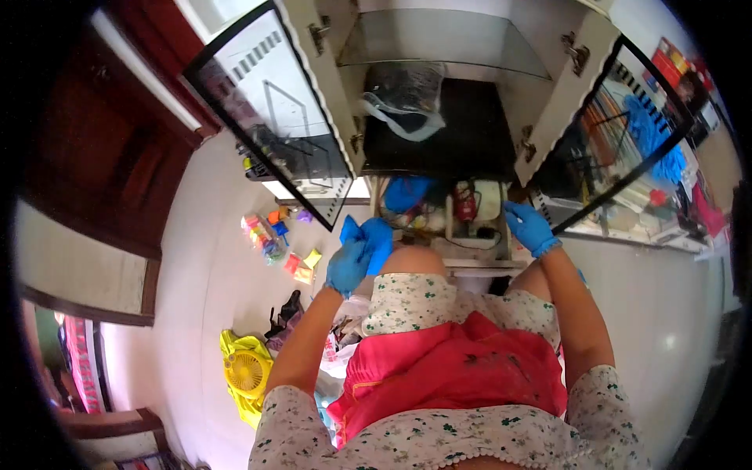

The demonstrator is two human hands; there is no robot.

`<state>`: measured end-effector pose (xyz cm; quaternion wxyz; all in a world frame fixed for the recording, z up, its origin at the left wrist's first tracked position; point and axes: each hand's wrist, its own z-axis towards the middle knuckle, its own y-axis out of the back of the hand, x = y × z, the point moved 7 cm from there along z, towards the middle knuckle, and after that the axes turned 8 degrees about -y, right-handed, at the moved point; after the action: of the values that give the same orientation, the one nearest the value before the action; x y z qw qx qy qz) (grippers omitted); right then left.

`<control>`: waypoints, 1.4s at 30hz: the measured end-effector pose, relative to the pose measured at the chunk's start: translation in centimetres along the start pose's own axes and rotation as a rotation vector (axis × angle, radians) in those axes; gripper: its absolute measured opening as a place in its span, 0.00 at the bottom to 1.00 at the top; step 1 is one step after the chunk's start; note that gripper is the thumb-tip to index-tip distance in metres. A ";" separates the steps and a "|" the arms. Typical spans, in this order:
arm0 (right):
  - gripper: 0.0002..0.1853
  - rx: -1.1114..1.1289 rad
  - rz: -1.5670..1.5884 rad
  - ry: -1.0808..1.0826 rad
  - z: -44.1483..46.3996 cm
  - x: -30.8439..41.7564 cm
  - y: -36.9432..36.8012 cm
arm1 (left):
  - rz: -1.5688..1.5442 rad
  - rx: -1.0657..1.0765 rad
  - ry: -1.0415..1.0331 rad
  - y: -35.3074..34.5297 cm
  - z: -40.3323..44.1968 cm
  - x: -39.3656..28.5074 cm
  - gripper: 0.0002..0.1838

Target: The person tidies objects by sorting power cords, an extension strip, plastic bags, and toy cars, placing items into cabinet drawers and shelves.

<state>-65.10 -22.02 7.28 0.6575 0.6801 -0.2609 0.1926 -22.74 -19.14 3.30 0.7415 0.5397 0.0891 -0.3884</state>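
Observation:
My left hand (348,268), in a blue glove, is closed on a blue cloth (377,244) beside my knee, left of the open drawer (470,265). My right hand (532,229), gloved in blue too, is at the drawer's right side with its fingers stretched toward the rim; whether they touch it is hard to tell. Inside the drawer are a blue bundle (406,193), a red item (465,202), a pale box-like piece (489,200), a dark cable and smaller clutter that I cannot make out.
Above the drawer, a cabinet stands with both glass doors (274,117) (627,133) swung outward. A plastic-wrapped dark item (403,94) lies on its black base, under a glass shelf (446,39). Colourful small packets (301,266) and a yellow fan (246,370) are on the floor at left.

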 end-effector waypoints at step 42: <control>0.23 0.023 -0.204 -0.151 -1.0 -2.5 0.6 | -0.346 0.462 0.097 -15.1 6.8 3.9 0.32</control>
<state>-67.40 -20.73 6.29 0.6445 0.7230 -0.2369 0.0760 -32.19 -28.69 -7.13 0.5167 0.6890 0.1241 -0.4928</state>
